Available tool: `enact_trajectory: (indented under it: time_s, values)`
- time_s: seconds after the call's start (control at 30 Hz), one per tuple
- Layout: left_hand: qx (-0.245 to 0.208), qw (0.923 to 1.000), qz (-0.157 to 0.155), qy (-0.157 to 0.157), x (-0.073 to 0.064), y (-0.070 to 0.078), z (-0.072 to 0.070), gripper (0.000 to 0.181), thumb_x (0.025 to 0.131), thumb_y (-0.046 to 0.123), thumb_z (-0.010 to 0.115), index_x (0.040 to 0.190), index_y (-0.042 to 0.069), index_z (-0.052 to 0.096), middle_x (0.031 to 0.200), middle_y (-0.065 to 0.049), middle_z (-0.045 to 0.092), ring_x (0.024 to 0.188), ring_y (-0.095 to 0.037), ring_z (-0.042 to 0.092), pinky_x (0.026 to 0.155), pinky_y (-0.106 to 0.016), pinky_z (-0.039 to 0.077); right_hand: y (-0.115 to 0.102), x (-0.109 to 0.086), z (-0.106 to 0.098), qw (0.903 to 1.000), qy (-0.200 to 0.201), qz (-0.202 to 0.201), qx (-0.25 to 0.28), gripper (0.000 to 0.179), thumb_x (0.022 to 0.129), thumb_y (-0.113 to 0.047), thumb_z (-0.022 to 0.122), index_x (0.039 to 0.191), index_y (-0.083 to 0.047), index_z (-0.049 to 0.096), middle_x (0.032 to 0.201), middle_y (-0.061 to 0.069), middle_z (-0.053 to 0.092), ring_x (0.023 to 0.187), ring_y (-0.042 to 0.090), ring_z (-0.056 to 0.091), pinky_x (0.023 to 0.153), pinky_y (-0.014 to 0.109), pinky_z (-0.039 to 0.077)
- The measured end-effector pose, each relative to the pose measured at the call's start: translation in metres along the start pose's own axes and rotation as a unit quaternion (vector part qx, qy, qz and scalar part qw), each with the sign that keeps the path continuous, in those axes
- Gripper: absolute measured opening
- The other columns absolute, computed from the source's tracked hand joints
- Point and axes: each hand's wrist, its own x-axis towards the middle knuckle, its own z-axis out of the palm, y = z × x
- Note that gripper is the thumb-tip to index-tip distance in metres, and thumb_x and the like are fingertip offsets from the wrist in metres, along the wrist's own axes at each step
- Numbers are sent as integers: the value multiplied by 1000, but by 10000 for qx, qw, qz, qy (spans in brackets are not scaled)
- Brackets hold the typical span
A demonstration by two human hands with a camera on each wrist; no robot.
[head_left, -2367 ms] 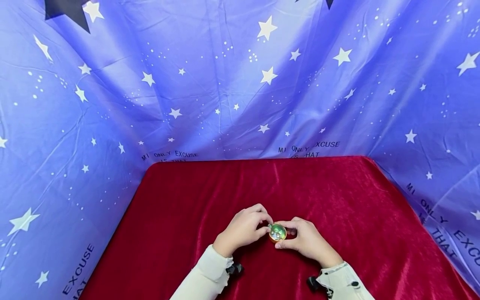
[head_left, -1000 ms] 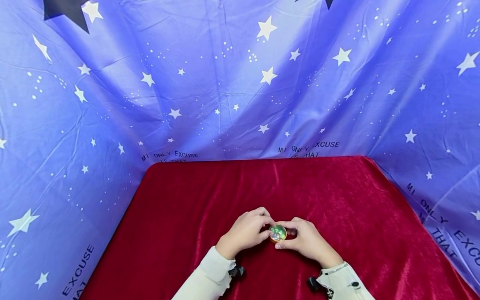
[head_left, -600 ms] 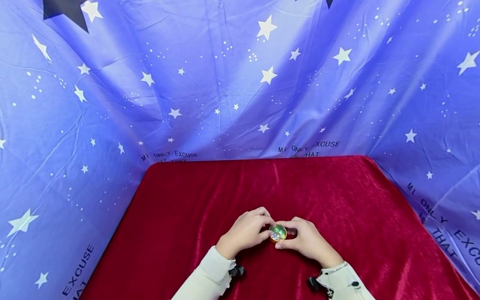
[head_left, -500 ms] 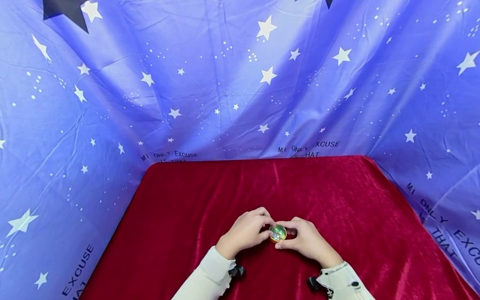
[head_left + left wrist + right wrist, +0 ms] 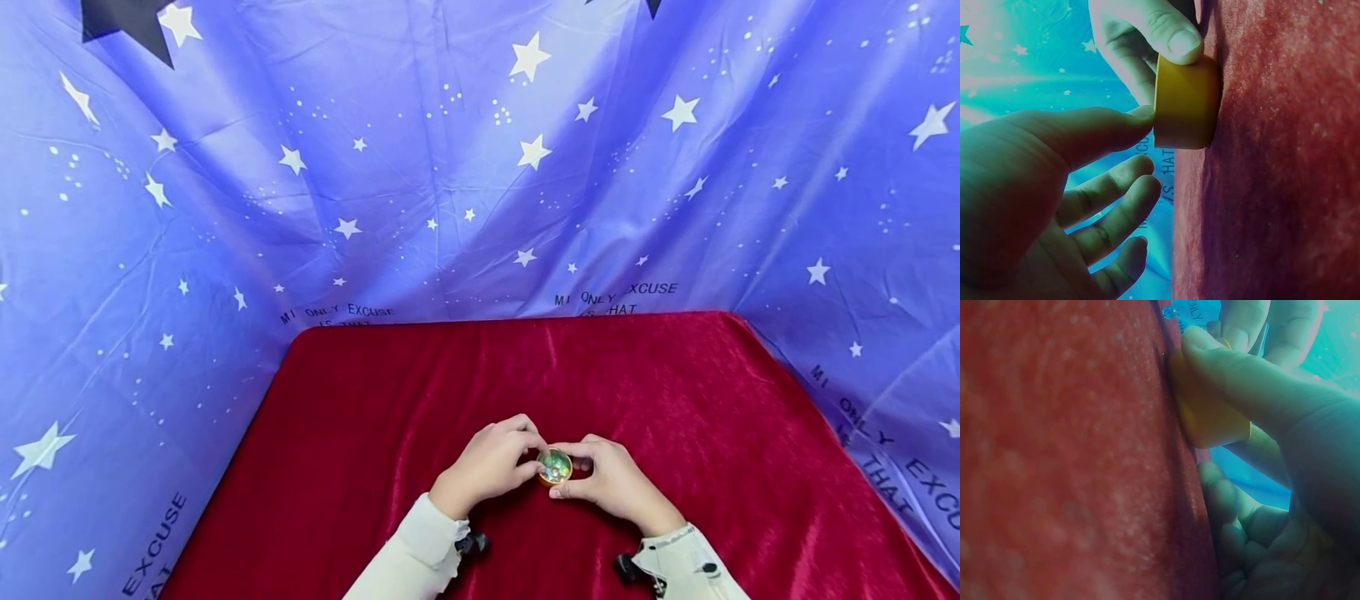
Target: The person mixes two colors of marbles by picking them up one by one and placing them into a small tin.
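A small, short round yellow cup (image 5: 555, 482) stands on the red cloth, with shiny green and silvery glints inside its rim in the head view. My right hand (image 5: 618, 483) grips its right side, thumb (image 5: 1229, 365) in front and fingers behind. From the left, my left hand (image 5: 491, 465) reaches to the rim with thumb and index finger. In the left wrist view, the left thumb (image 5: 1110, 131) meets the rim while the other fingers spread loosely below. The index fingertip is hidden there, and I cannot tell whether this hand pinches anything.
Red velvet cloth (image 5: 360, 433) covers the table. A blue-purple curtain (image 5: 420, 167) with stars and lettering hangs around its back and sides. A small clear blue piece (image 5: 1169, 312) shows beyond the cup in the right wrist view.
Since the oldest frame my left hand has shifted slightly right and down, and its fingertips now overlap the cup's left rim. The glints inside the cup differ. My right hand keeps its grip.
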Motion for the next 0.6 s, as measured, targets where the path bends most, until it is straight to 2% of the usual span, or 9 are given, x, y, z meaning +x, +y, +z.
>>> enact_trajectory:
  time_s: [0.6]
  values:
    - [44,9999,-97,70,-6,-8,-11,13,90,29,79,103,30,79,105,14,64,90,-3,65,80,-22,53,-1,1,1,10000,-32,21,-12,60,68,-47,95,123,-35,76,86,-10,58,73,5,52,68,22,46]
